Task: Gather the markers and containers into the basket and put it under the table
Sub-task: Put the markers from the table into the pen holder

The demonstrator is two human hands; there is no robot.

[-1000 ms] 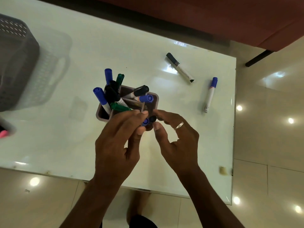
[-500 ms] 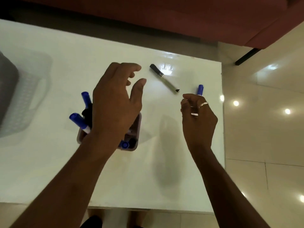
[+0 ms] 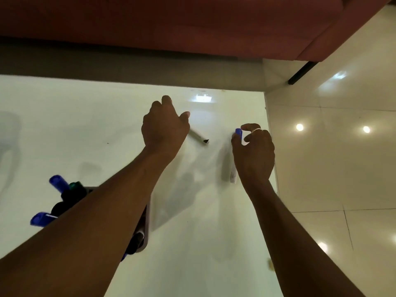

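My left hand (image 3: 165, 125) hovers over the cap end of a black-capped marker (image 3: 199, 137) lying on the white glass table (image 3: 85, 125). Its fingers are bent and apart, and I cannot see them gripping. My right hand (image 3: 254, 151) has thumb and fingers closed around the cap end of a blue-capped marker (image 3: 238, 133), whose white barrel lies along the table near the right edge. A mauve marker holder (image 3: 146, 228) with several blue, green and black markers (image 3: 56, 182) stands at the lower left, mostly hidden by my left forearm. The basket is out of view.
A dark red sofa (image 3: 192, 24) runs along the far side of the table, with a black leg (image 3: 302, 72) at its right. The table's right edge drops to a glossy tiled floor (image 3: 332, 168).
Both hands left the marker holder and reached forward. The left went over the black-capped marker and the right closed on the blue-capped one. The view shifted right and the basket left the frame.
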